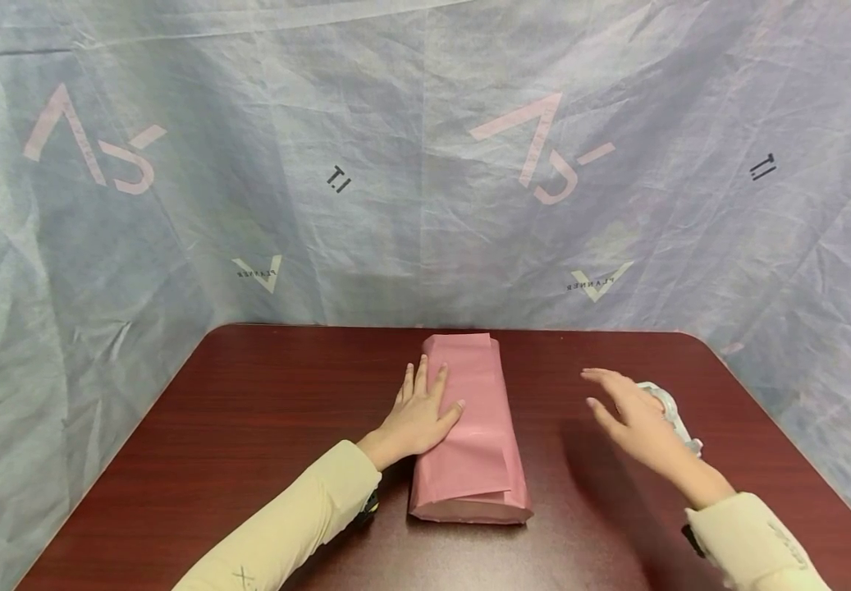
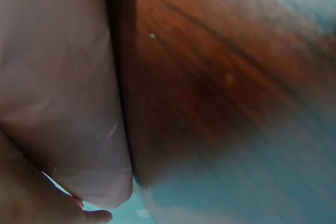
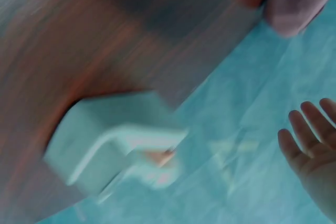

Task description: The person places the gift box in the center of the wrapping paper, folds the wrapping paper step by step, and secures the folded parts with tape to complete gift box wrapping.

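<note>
A long package wrapped in pink paper point(image 1: 473, 410) lies on the table, its near end folded in with a paper flap over the top. My left hand point(image 1: 418, 419) rests on its left side, fingers straight and spread. In the left wrist view, the wrapped package point(image 2: 63, 77) fills the left side, with part of the left hand point(image 2: 31, 187) below. My right hand point(image 1: 642, 423) hovers over the table to the right, holding nothing. Partly hidden behind it stands a pale tape dispenser point(image 1: 682, 427). The right wrist view shows this dispenser point(image 3: 118, 145), blurred, apart from the extended fingers point(image 3: 304, 129).
The dark red wooden table point(image 1: 270, 410) has rounded far corners. Grey printed fabric point(image 1: 395, 164) hangs behind it and along both sides. A small dark object point(image 1: 369, 505) shows beneath the left sleeve cuff.
</note>
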Action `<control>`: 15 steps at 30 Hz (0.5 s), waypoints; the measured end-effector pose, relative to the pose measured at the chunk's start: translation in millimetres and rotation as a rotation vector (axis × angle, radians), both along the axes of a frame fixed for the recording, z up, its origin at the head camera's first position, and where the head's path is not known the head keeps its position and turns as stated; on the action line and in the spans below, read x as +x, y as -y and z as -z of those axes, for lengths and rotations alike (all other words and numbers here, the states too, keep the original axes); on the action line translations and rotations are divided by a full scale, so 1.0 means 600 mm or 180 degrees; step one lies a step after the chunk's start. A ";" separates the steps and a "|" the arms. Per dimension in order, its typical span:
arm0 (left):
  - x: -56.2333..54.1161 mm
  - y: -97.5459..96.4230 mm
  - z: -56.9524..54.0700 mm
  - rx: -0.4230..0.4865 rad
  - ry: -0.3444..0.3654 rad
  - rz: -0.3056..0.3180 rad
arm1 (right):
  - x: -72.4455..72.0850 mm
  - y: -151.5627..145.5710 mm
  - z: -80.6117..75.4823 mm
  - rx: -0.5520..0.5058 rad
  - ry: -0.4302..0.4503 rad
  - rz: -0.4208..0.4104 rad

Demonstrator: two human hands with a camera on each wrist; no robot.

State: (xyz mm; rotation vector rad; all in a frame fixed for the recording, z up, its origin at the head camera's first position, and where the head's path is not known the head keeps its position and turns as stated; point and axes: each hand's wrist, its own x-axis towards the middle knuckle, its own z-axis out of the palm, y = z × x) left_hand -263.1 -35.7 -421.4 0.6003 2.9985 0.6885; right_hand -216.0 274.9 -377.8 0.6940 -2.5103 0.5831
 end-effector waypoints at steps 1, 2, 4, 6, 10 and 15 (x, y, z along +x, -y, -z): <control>0.000 0.000 0.000 -0.0011 -0.0006 -0.0004 | 0.005 -0.011 -0.002 0.0011 0.0044 0.0100; 0.000 0.000 0.000 -0.0022 -0.0010 -0.0008 | 0.010 -0.022 -0.003 0.0033 0.0093 0.0213; 0.000 -0.001 0.000 -0.0021 -0.0017 -0.0006 | 0.019 -0.045 -0.004 0.0071 0.0170 0.0412; 0.002 -0.001 -0.002 -0.0037 -0.0003 -0.0017 | 0.024 -0.067 -0.002 0.0105 0.0234 0.0585; 0.003 -0.002 -0.003 -0.0042 -0.0017 -0.0023 | 0.032 -0.106 0.010 0.0180 0.0283 0.0865; 0.003 -0.002 -0.002 -0.0058 -0.0048 -0.0030 | 0.037 -0.140 0.031 0.0273 0.0372 0.1071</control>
